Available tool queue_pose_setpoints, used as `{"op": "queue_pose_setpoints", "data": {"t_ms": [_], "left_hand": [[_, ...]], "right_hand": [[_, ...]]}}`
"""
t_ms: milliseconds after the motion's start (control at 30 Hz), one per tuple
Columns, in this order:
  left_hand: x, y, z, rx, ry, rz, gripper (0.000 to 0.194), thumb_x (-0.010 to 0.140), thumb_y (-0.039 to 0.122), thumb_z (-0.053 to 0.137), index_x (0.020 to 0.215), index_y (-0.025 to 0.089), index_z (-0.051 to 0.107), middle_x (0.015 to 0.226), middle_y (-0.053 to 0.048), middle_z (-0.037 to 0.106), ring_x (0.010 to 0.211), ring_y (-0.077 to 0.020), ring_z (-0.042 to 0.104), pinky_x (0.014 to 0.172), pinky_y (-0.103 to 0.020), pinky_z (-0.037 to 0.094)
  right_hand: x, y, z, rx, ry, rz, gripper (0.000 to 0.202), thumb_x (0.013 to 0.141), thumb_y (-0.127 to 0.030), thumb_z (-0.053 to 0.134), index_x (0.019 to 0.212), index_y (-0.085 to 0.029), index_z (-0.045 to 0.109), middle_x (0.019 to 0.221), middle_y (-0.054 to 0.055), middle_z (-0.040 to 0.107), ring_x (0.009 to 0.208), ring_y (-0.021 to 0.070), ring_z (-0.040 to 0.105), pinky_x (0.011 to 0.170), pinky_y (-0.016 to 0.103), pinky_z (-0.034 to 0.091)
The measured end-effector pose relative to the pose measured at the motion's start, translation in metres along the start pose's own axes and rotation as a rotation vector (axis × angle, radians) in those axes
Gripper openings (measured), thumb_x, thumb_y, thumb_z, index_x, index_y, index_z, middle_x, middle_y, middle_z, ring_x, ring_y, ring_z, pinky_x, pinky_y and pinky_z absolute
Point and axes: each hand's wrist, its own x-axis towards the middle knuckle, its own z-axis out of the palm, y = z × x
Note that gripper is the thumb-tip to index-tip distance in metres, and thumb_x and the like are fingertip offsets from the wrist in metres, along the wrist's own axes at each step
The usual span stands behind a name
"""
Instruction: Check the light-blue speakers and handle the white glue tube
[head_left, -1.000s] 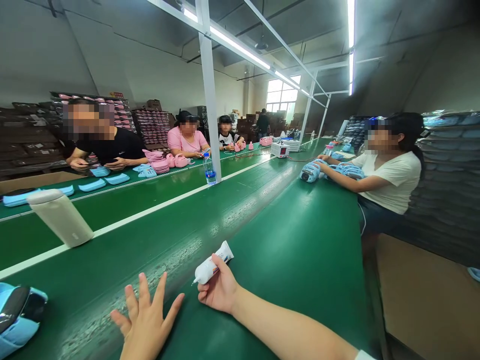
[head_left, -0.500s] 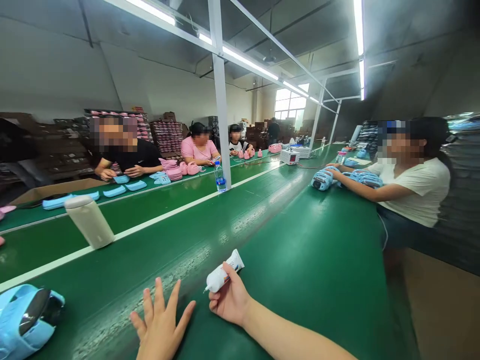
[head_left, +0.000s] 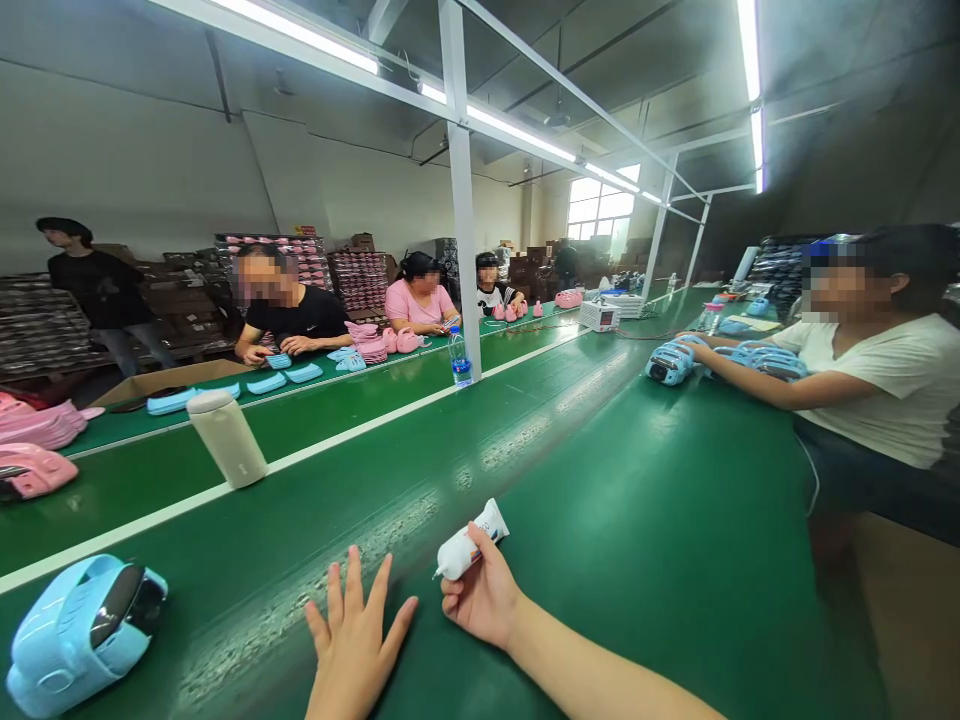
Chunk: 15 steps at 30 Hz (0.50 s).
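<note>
At the bottom centre of the frame, a worker's right hand point(head_left: 484, 598) is closed around a small white tube point(head_left: 471, 541), its nozzle pointing lower left and its crimped end up toward the right; a printed label on the tube shows dark characters too small to read. Just to its left, the left hand point(head_left: 356, 640) lies flat with fingers spread wide on the green conveyor belt point(head_left: 600, 520), holding nothing.

At lower left sits a light blue toy casing point(head_left: 79, 635) with a dark glossy panel. Beyond it, left of centre, a beige tumbler point(head_left: 226, 438) stands tilted by the white stripe. A water bottle point(head_left: 460, 357) with a blue label, its print illegible, stands at the foot of a white post point(head_left: 465, 190) mid-frame.

At right, a co-worker in a white T-shirt point(head_left: 900, 385) rests both arms beside blue casings point(head_left: 671, 362). Across the line, upper left, seated people handle pink and blue parts.

Compared with half a second ago, the view has swung left: a standing person in black point(head_left: 97, 290) and pink casings point(head_left: 37, 440) now appear at the left edge, more of the blue casing is in view, and both hands sit further right in the frame, with the grip on the tube unchanged.
</note>
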Motion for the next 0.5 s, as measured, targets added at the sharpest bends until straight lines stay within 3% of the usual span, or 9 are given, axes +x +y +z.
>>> {"op": "queue_pose_setpoints", "data": {"t_ms": [500], "left_hand": [[-0.0007,0.0008,-0.0031,0.000,-0.044,-0.039,0.047,0.090,0.034,0.041,0.132,0.015,0.050,0.150,-0.022,0.025,0.139,-0.0396,0.018,0.106,-0.063,0.019]], "right_hand": [[-0.0003,0.0010,-0.0030,-0.001,0.014,-0.006,0.045,0.096,-0.050,0.037,0.071,-0.016,0.052,0.054,-0.007,0.043,0.040,0.0066,0.039,0.038,0.019,0.034]]}}
